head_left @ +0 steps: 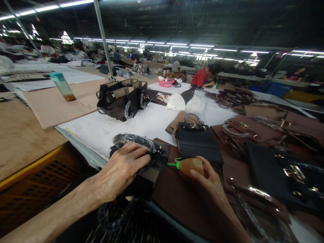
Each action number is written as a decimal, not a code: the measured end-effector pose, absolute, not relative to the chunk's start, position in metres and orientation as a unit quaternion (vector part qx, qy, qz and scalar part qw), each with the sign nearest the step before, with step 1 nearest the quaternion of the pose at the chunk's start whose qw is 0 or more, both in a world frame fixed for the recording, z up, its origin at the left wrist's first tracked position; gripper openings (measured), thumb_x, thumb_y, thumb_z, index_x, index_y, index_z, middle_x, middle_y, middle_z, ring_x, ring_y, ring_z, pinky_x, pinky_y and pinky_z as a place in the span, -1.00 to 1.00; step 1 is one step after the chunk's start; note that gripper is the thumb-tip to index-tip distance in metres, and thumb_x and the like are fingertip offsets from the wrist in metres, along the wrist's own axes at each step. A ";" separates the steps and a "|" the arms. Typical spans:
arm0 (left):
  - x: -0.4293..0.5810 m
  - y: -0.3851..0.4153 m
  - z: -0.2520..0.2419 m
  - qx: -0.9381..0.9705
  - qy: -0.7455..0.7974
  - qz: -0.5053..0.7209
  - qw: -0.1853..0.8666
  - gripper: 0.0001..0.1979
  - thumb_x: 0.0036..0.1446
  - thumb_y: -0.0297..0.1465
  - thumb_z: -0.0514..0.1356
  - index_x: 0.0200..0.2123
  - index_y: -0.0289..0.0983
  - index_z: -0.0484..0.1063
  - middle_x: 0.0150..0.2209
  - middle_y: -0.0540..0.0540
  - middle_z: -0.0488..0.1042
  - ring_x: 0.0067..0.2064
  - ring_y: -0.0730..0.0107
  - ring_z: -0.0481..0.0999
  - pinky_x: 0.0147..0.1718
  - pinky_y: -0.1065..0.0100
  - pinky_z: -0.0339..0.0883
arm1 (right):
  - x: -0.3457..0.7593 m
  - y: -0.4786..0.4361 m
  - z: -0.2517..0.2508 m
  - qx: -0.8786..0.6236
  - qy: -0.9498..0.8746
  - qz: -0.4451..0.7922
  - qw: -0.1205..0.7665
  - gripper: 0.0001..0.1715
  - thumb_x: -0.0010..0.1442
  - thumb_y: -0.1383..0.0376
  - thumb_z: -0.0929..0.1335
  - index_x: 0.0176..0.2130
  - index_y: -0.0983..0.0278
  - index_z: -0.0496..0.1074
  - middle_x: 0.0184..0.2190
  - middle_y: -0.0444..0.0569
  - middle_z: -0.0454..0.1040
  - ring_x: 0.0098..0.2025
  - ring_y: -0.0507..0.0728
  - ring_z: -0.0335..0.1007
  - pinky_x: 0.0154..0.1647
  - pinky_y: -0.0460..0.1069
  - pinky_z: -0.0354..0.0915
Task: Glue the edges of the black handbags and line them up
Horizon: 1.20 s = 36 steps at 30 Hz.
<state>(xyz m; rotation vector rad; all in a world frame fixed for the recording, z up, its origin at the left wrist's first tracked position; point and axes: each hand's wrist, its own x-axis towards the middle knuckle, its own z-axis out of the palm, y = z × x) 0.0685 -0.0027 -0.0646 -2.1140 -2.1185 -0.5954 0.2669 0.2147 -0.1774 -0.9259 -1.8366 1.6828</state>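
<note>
My left hand (pixel 120 168) lies across a black handbag (pixel 141 152) at the table's near edge, fingers curled over its body beside the plastic-wrapped handle. My right hand (pixel 212 180) grips a small amber squeeze bottle (pixel 190 166) with a green nozzle that points left toward that bag. The bottle hovers over a dark brown leather piece (pixel 177 195). Just beyond it stands a finished black handbag (pixel 197 143) with gold hardware.
Brown and black handbags (pixel 253 130) lie piled at the right. A row of open dark bags (pixel 121 98) stands mid-table on white sheeting (pixel 101 130). A drink bottle (pixel 62 86) stands on brown paper at left. Other workers sit at far tables.
</note>
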 end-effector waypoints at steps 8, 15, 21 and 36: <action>0.070 -0.005 -0.063 -0.692 -0.693 -0.197 0.048 -0.66 -0.07 -0.67 -0.06 -0.23 -0.26 0.28 -0.14 -0.10 0.41 -0.11 0.24 0.32 -0.17 0.25 0.21 | 0.269 0.214 -0.178 -0.359 -0.642 0.632 0.245 -0.29 -0.05 0.08 0.44 0.03 0.22 0.19 -0.19 0.02 0.41 -0.23 0.27 0.38 -0.45 0.02 0.37; 0.068 -0.004 -0.066 -0.696 -0.691 -0.186 0.063 -0.61 -0.12 -0.67 -0.05 -0.20 -0.26 0.27 -0.11 -0.10 0.41 -0.09 0.23 0.31 -0.15 0.25 0.20 | 0.268 0.212 -0.177 -0.355 -0.637 0.644 0.230 -0.24 -0.11 0.07 0.46 0.02 0.24 0.20 -0.18 0.04 0.43 -0.23 0.30 0.38 -0.47 0.04 0.38; 0.069 -0.005 -0.065 -0.693 -0.696 -0.175 0.061 -0.57 -0.18 -0.68 -0.05 -0.20 -0.25 0.27 -0.13 -0.08 0.41 -0.09 0.24 0.30 -0.16 0.26 0.20 | 0.272 0.207 -0.171 -0.349 -0.644 0.649 0.207 -0.21 -0.13 0.07 0.47 0.03 0.26 0.21 -0.17 0.04 0.42 -0.21 0.30 0.38 -0.46 0.01 0.37; 0.069 -0.005 -0.064 -0.700 -0.687 -0.186 0.062 -0.63 -0.15 -0.64 -0.06 -0.24 -0.26 0.29 -0.14 -0.10 0.42 -0.12 0.25 0.32 -0.17 0.25 0.23 | 0.291 0.185 -0.169 -0.337 -0.640 0.669 0.174 -0.30 -0.03 0.12 0.42 0.06 0.21 0.20 -0.22 -0.02 0.42 -0.26 0.23 0.35 -0.45 -0.02 0.31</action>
